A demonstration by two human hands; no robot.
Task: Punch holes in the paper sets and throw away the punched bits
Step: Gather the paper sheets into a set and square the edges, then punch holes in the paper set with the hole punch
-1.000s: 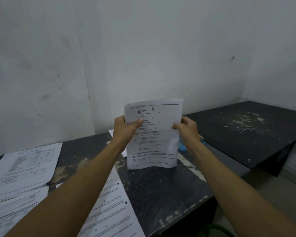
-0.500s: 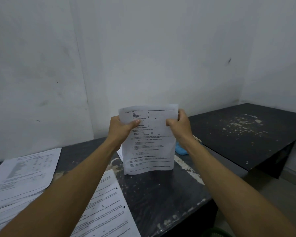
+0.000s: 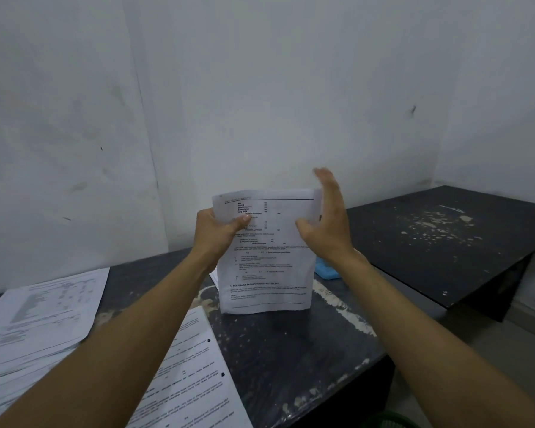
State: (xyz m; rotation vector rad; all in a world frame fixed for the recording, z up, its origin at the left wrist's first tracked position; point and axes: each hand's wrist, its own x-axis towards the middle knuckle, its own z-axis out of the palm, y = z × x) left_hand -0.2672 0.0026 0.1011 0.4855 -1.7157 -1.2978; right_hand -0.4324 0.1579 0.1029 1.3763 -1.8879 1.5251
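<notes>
1. Your left hand (image 3: 215,234) grips the paper set (image 3: 267,261) at its left edge, thumb across the front and fingers behind it.
2. The set stands upright, its bottom edge on or just above the bench (image 3: 294,344); you cannot tell whether it touches.
3. Your right hand (image 3: 328,225) is wide, fingers straight and pointing up along the set's right edge, thumb spread over the printed face. It holds nothing; the fingertips are blurred, and whether the palm touches the sheet is unclear.
4. Just below your right wrist, partly hidden by the set and your forearm, a blue thing (image 3: 325,271) lies on the bench; what it is cannot be made out.
5. Under your left forearm lies a punched sheet (image 3: 195,378) with two dark holes along its right edge.
6. Further left of your left arm, a paper stack (image 3: 40,313) lies flat on the bench.
7. Right of your right hand stands a second bench (image 3: 445,242), its top flecked with pale chips.
</notes>
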